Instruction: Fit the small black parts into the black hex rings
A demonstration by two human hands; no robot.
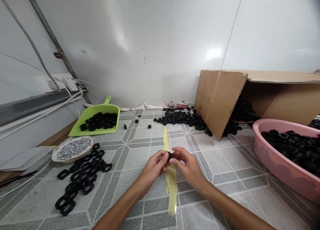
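A small black plastic ring-like part [170, 156] is held up between my two hands, above the yellow strip on the tabletop. My left hand [157, 163] pinches it from the left with thumb and forefinger. From the other side, my right hand [186, 161] closes on it with thumb and forefinger, and the fingers partly cover it. To the left lie several loose black rings [86, 173] in a cluster. Beside them a white dish [56, 155] holds many small shiny metal pieces [74, 149].
A green dustpan [75, 129] with black parts stands at back left. At the back, a pile of black parts [182, 117] spreads beside a tipped cardboard box [217, 97]. A pink basin [265, 153] full of black parts stands right. Cables [45, 115] run along the left wall.
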